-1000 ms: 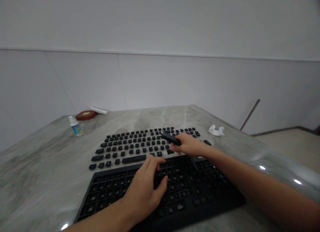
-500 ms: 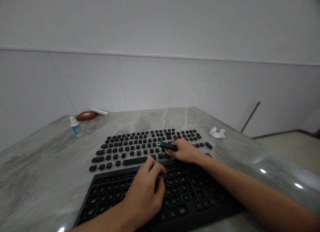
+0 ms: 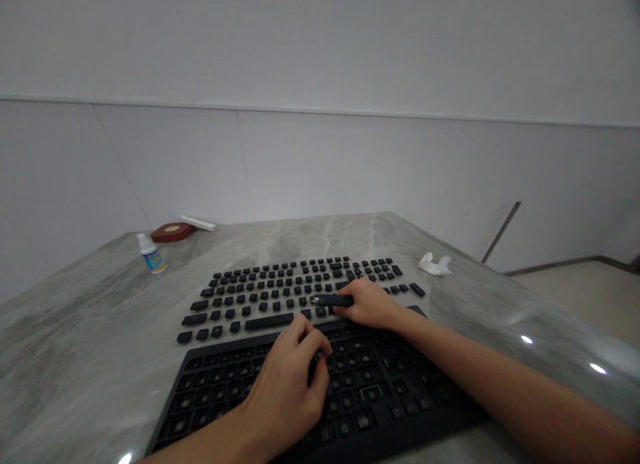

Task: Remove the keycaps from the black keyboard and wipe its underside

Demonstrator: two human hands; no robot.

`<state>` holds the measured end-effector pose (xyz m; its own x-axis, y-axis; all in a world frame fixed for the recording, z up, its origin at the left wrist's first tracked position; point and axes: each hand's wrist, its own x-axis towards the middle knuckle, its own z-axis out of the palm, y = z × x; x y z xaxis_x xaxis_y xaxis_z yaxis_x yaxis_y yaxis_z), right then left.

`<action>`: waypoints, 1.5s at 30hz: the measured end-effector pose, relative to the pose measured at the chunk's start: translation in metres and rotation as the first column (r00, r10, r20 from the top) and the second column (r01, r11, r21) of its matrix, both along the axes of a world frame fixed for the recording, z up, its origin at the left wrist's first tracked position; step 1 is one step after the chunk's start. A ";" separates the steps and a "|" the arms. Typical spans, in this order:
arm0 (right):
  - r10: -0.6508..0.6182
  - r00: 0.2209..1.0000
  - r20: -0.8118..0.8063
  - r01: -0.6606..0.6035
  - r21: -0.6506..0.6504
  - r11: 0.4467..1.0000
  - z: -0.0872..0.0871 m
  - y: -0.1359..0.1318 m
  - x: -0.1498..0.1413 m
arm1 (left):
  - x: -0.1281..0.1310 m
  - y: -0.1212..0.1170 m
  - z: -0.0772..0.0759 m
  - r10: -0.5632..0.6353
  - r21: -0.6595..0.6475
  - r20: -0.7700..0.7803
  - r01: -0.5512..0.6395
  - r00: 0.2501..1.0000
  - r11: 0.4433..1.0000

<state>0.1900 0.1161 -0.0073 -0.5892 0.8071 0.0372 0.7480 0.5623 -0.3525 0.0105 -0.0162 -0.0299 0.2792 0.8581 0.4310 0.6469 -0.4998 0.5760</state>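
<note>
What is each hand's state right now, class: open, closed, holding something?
Left hand: curled over the keyboard; whether it holds anything cannot be told.
Right hand: closed, holding a black tool.

- just one head cam, looking forward and kinda down at the keyboard point(image 3: 350, 384)
- pretty close in, behind the left hand point(image 3: 287, 377) and right hand point(image 3: 367, 303)
- wall point(image 3: 320, 84) fills the upper part

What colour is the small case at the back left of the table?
Reddish brown, with a pale patch on top; the case shows in the head view.
</note>
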 end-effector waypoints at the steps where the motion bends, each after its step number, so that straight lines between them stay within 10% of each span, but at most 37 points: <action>1: 0.000 1.000 0.002 0.000 0.002 1.000 0.000 0.000 0.000 | 0.000 0.000 0.000 0.000 0.001 0.000 0.000 1.000 1.000; 20: -0.038 0.998 0.058 0.034 0.070 0.997 0.004 0.002 0.003 | 0.000 -0.006 0.004 -0.129 0.035 -0.101 0.133 0.987 0.991; 26: -0.167 0.965 0.201 0.149 0.099 0.984 0.038 0.001 0.036 | -0.002 -0.010 0.013 -0.311 -0.058 -0.444 0.320 0.840 0.946; 32: -0.249 0.837 0.487 0.370 -0.167 0.914 0.055 -0.001 0.091 | 0.006 -0.008 0.022 -0.388 -0.209 -0.616 0.334 0.685 0.919; 45: -0.012 0.863 0.505 0.328 -0.542 0.774 0.047 0.015 0.100 | 0.001 -0.022 0.000 -0.029 0.295 -0.742 0.364 0.670 0.883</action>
<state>0.2896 0.1314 0.0397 -0.2582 0.6554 -0.7098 0.9654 0.2030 -0.1638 0.0114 -0.0381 -0.0303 0.7785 0.5480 0.3060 0.6238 -0.7295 -0.2805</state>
